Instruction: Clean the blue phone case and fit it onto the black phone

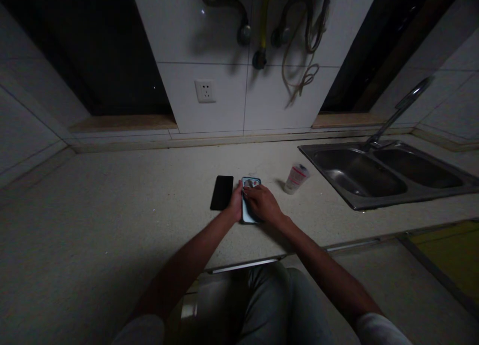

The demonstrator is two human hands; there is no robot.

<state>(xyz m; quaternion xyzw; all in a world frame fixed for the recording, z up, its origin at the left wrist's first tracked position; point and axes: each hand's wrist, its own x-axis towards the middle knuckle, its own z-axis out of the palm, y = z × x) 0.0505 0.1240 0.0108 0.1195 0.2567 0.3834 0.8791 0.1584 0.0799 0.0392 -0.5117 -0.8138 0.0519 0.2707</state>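
Note:
A light-blue phone case [246, 215] with a dark rim lies on the counter, with a grey and red pattern near its top. Whether a phone sits inside it, I cannot tell. My left hand [235, 203] grips its left edge. Over its upper part, my right hand [264, 202] is closed, fingertips bunched on the surface; anything pinched under them is hidden. Just left of my left hand, a black phone [222, 192] lies flat and slightly turned. A clear plastic cup [297, 178] with red print stands to the right of my right hand, apart from it.
A steel double sink [359, 202] with a tall faucet [396, 110] is set into the counter [130, 205] at right. Behind are a tiled wall, a socket [205, 91] and hanging hoses [264, 25]. The counter's front edge runs close to my legs [277, 305].

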